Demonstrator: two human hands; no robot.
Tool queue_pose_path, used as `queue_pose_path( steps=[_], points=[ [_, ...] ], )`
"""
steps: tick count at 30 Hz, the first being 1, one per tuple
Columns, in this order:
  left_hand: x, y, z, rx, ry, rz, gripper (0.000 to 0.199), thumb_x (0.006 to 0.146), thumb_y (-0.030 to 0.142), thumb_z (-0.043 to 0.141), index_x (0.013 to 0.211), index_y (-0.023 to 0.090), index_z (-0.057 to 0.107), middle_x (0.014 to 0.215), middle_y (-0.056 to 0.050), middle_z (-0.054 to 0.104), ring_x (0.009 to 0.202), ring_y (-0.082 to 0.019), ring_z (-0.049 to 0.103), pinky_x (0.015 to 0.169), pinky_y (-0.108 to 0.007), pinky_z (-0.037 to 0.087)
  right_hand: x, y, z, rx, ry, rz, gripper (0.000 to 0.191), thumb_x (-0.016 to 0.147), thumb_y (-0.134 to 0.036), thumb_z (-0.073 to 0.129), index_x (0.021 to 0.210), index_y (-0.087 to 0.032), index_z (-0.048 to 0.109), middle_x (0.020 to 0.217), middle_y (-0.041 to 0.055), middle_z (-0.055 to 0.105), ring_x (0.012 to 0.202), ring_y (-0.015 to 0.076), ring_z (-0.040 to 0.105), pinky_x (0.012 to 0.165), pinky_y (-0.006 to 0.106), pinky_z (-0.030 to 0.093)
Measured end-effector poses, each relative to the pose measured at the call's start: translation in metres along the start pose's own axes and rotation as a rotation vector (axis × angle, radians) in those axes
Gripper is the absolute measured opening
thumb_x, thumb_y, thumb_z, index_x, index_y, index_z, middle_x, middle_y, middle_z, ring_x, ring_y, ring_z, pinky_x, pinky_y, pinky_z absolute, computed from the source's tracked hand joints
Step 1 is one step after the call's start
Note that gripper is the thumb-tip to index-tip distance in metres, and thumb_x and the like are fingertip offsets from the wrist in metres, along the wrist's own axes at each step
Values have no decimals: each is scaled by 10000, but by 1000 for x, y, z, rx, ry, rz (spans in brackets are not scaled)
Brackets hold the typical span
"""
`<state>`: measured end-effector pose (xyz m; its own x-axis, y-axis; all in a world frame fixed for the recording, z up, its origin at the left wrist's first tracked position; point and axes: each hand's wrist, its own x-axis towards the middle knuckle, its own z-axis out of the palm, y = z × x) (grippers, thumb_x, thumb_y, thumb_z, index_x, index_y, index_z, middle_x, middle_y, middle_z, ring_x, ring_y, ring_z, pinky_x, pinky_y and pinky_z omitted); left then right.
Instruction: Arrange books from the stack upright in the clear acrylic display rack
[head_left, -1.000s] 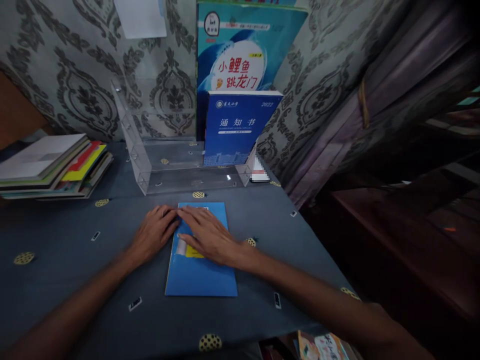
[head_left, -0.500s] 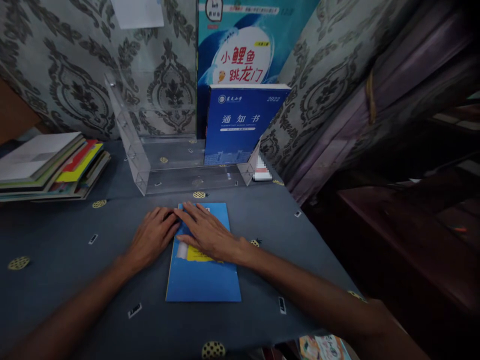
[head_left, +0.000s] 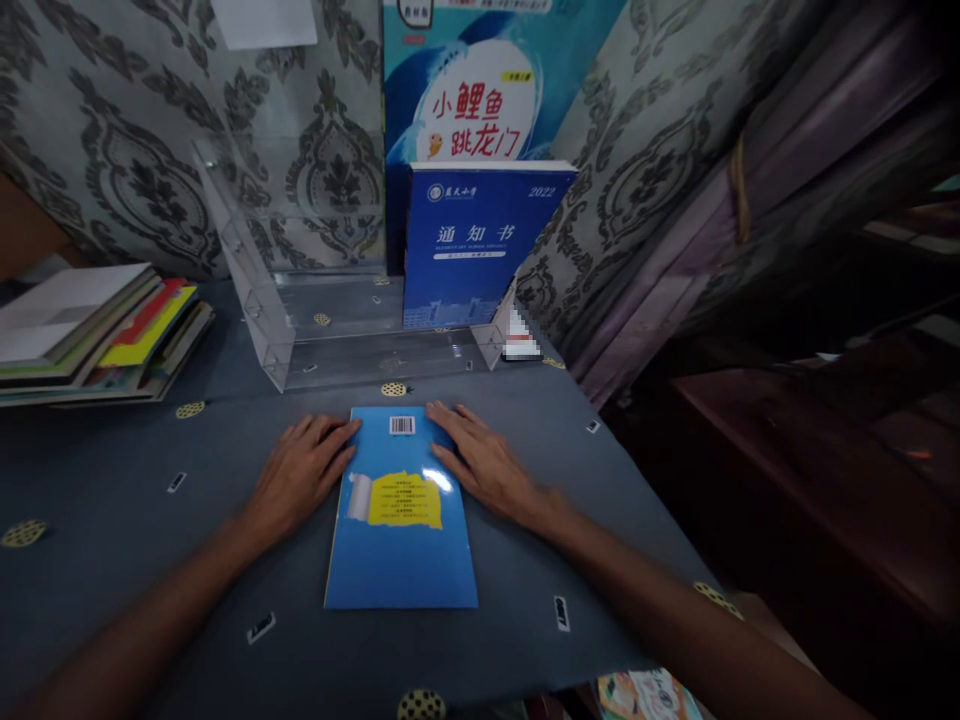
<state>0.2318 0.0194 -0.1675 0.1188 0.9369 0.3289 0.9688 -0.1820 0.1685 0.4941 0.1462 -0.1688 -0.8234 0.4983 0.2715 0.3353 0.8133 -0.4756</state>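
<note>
Two bare forearms reach in from the bottom corners of my head view, over a grey-blue tablecloth (head_left: 187, 660) printed with pineapples and small labels. Nearest me, past the cloth's front edge and to the right, part of a colourful book cover (head_left: 649, 695) shows low down.

Farther up, a blue booklet (head_left: 401, 570) lies flat on the cloth, its yellow text panel (head_left: 405, 500) and the barcode (head_left: 402, 425) facing up. I see the left hand (head_left: 304, 470) palm down at its upper left edge, fingers extended and close together, fingertips at the cover. The right hand (head_left: 487, 465) lies palm down at the upper right edge, fingers a little apart and thumb out over the cover. Neither is clamped on anything; they are well apart, with the booklet between them.

Beyond, I have a clear plastic stand (head_left: 247, 280), with a stack of books and papers (head_left: 67, 320) to its left. A dark blue book (head_left: 480, 240) stands upright at the stand's right side, in front of a taller teal book (head_left: 480, 100). Just right of the stand is a pixelated white object (head_left: 519, 335). Behind everything hangs patterned grey fabric (head_left: 337, 170), with a purple curtain (head_left: 675, 250) to the right.
</note>
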Motion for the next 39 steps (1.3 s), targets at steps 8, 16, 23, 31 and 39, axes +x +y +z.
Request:
queue_pose_path(
  steps=[8,16,23,31,39],
  points=[
    [27,19,-18,17,-2,30,393,1049,395,346,1196,199,653,1130,-110,648,1025,-279,581,810,-438,488,-1,8,0,59,25,-35,480,1042,-372,411,1491,-203,422,1473,128,558,1407,263,483,1195,580,357],
    [55,50,10,-26,-94,180,339,1052,320,361,1241,176,602,1225,-106,645,1114,-261,572,911,-432,480,-4,8,3,65,36,-45,463,1029,-320,433,1467,-171,451,1484,138,546,1437,245,444,1202,569,338],
    [50,46,14,-4,-47,175,338,1049,306,359,1235,181,612,1207,-102,657,1096,-264,573,884,-417,457,-10,3,3,39,58,-47,433,1017,-302,442,1423,-169,515,1445,146,583,1404,257,488,1194,561,360],
    [49,45,18,-37,-37,150,328,1043,296,370,1229,186,617,1216,-100,653,1120,-265,566,896,-417,437,-29,-16,2,43,53,-54,399,1000,-280,468,1376,-184,561,1400,127,626,1371,251,528,1177,561,387],
    [49,44,18,-62,-29,156,328,1039,285,373,1222,180,624,1215,-105,657,1116,-265,569,896,-419,435,-60,-41,-1,48,64,-92,385,995,-236,493,1364,-176,584,1351,129,661,1335,248,565,1151,544,425]
  ],
)
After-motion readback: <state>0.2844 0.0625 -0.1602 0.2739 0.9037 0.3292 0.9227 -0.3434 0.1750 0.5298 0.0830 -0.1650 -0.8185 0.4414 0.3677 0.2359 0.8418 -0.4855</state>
